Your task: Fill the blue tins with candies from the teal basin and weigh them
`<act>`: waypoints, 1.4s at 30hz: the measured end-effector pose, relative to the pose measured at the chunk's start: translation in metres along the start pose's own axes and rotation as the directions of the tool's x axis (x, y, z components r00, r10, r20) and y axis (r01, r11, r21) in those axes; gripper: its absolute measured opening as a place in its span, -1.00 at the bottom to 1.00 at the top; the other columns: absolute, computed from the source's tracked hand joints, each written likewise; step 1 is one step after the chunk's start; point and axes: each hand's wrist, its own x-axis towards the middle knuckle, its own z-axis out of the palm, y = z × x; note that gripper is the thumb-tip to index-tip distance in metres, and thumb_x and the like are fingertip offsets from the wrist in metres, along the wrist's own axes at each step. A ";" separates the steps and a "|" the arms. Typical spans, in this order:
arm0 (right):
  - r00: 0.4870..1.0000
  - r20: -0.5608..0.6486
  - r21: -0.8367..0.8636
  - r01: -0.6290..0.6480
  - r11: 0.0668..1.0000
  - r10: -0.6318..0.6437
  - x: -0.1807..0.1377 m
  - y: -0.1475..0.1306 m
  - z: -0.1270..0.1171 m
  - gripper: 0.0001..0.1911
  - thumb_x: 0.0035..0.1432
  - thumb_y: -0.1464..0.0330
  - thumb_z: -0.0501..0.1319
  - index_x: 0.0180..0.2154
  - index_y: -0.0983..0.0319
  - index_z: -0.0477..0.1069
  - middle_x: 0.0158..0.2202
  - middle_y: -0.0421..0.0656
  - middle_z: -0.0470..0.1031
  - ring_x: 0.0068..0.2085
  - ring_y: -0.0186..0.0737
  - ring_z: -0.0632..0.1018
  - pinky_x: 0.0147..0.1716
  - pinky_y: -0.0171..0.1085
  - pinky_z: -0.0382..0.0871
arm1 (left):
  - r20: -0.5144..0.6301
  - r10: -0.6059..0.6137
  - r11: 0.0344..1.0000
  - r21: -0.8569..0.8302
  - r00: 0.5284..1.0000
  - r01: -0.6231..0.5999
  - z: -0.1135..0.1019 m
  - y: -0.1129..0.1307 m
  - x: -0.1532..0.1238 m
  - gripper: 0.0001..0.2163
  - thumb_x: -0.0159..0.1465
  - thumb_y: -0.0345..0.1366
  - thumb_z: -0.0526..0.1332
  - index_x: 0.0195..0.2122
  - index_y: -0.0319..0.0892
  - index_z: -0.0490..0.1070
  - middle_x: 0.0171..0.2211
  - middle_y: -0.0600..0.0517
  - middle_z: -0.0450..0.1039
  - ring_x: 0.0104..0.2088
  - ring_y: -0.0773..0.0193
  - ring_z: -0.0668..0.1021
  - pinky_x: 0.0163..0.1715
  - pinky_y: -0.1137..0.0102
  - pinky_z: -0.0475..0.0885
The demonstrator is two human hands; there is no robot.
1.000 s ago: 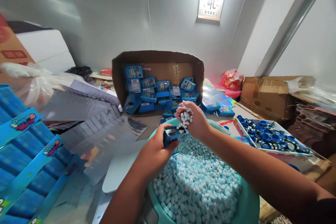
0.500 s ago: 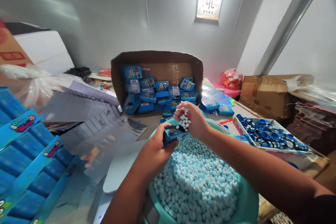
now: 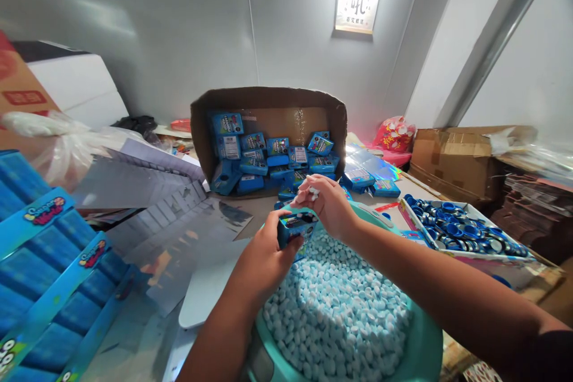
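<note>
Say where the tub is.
In the head view, the tub sits lower centre-right, below the left hand and right hand, with blue caps to its right.

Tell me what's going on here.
A person's left hand grips a small blue box over a turquoise tub of pale tablets. The right hand, cupped close to the box's top, holds a few white tablets. Beyond, an open carton holds more blue boxes.
</note>
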 end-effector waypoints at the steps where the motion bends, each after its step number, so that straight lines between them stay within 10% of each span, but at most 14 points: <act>1: 1.000 0.005 -0.008 -0.002 1.000 0.002 0.000 0.000 0.000 -0.78 0.00 0.22 0.31 -0.51 0.24 0.46 -0.57 -0.22 0.46 -0.47 -0.25 0.55 -0.29 -0.21 0.45 | -0.001 -0.009 1.000 0.002 1.000 0.009 0.000 0.000 0.000 -0.59 0.27 -0.11 0.20 0.11 -0.08 0.26 -0.05 -0.07 0.50 -0.11 0.05 0.54 -0.16 0.24 0.39; 23: 0.969 0.237 -0.300 0.144 0.943 -0.072 0.004 0.007 -0.005 -0.51 0.22 0.01 0.15 -0.50 0.24 0.54 -0.30 -0.09 0.60 -0.17 -0.17 0.56 -0.05 -0.17 0.33 | -0.205 -0.115 0.981 -0.174 0.972 0.080 0.003 -0.006 0.005 -0.57 0.22 -0.14 0.25 0.10 -0.02 0.26 -0.08 -0.03 0.51 -0.13 0.09 0.58 -0.15 0.26 0.42; 42: 0.882 0.409 -0.786 0.471 0.399 -0.236 0.004 0.000 -0.010 -0.91 0.15 0.47 0.26 -0.33 0.21 0.55 -0.32 -0.18 0.58 -0.28 -0.28 0.55 -0.27 -0.28 0.41 | -0.265 -0.117 0.982 -0.174 0.957 0.072 0.002 -0.005 0.007 -0.54 0.18 -0.12 0.30 0.09 -0.04 0.28 -0.08 -0.06 0.50 -0.10 0.08 0.56 -0.10 0.23 0.42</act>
